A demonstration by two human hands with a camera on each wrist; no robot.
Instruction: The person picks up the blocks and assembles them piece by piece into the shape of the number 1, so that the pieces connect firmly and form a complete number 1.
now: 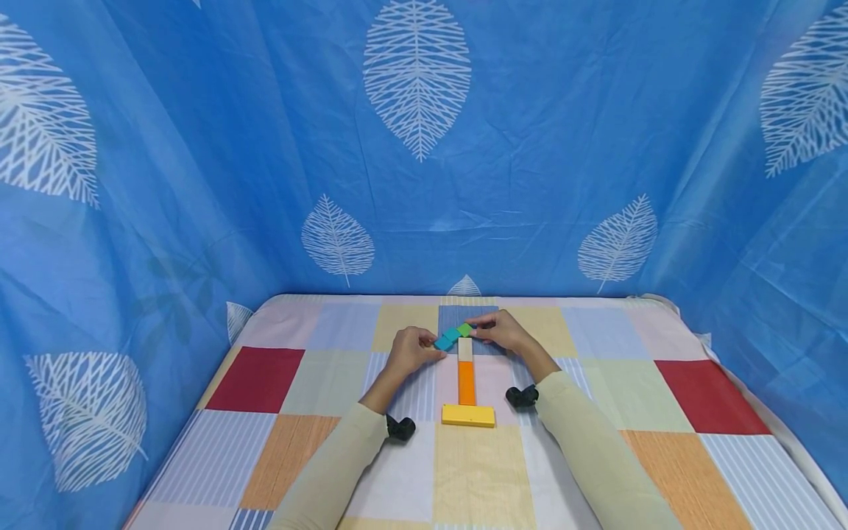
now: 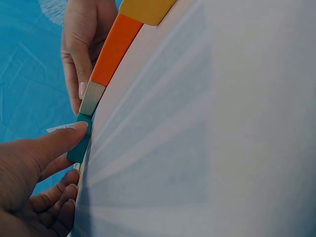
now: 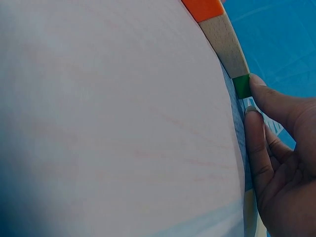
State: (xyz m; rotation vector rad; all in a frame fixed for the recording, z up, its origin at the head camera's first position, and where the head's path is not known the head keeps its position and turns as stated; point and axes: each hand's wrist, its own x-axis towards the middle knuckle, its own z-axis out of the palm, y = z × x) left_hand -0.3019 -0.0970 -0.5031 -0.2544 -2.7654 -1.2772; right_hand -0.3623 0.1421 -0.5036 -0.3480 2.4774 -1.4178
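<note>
A line of flat blocks lies on the patchwork cloth: a yellow block (image 1: 468, 416) crosswise at the near end, then an orange block (image 1: 467, 383) and a plain wooden block (image 1: 465, 349). At the far end sit a teal block (image 1: 447, 339) and a green block (image 1: 465, 329), set at a slant. My left hand (image 1: 437, 347) holds the teal block (image 2: 81, 140), thumb on top and curled fingers at its end. My right hand (image 1: 475, 329) pinches the green block (image 3: 242, 86) with thumb and forefinger. Both wrist views skim low over the cloth.
The table (image 1: 682, 394) is covered by a cloth of coloured squares. Blue curtains with white leaf prints (image 1: 417, 73) close in the back and both sides. Bare cloth lies left and right of the block line.
</note>
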